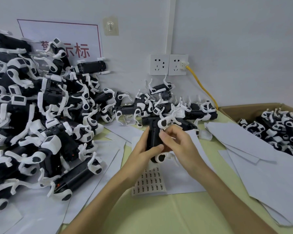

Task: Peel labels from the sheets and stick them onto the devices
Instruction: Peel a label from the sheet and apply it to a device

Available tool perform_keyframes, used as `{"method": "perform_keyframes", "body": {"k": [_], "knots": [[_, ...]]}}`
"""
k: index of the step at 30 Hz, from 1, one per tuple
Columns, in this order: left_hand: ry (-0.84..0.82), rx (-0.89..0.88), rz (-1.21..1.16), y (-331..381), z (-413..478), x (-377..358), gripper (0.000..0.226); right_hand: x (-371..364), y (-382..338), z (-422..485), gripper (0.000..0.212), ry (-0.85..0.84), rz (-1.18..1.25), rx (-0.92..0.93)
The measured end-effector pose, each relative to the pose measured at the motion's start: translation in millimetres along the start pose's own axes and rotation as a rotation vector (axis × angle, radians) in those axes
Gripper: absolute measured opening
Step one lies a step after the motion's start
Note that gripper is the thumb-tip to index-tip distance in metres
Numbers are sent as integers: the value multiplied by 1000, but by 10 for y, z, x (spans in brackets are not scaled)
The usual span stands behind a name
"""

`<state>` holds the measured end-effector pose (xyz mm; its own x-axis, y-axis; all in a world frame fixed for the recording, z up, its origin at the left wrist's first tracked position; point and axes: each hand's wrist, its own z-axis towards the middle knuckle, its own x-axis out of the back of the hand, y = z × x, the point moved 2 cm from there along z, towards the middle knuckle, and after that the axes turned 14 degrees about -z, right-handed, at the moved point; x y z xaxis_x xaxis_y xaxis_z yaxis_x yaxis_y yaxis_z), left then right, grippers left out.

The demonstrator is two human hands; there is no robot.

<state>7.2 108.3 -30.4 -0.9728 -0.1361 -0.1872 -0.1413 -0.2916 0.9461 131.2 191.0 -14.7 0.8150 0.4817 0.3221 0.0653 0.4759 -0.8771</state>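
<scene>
Device (152,137) held by left hand (141,153) and right hand (178,142).

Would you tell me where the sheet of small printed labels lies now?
The label sheet lies centre-table in the head view, on white paper, just below the held black-and-white device, beside the left forearm.

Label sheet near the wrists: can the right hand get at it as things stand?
Probably yes. The label sheet lies flat just below the right hand, mostly uncovered; only the left forearm overlaps its left edge. The right hand must first leave the device.
</scene>
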Motion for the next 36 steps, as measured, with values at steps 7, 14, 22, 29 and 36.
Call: {"method": "perform_keyframes", "body": {"k": [7, 14, 22, 29, 36], "knots": [[-77, 31, -44, 21, -20, 10, 60, 65, -4, 7, 38, -55, 36, 6], [-114, 60, -94, 37, -16, 23, 59, 99, -20, 6, 22, -80, 47, 44], [-122, 92, -134, 62, -22, 47, 55, 101, 30, 15, 27, -116, 125, 16], [4, 121, -255, 6, 17, 15, 41, 64, 45, 25, 34, 2, -13, 5], [194, 306, -265, 39, 25, 201, 58, 198, -87, -14, 8, 262, -141, 180]]}}
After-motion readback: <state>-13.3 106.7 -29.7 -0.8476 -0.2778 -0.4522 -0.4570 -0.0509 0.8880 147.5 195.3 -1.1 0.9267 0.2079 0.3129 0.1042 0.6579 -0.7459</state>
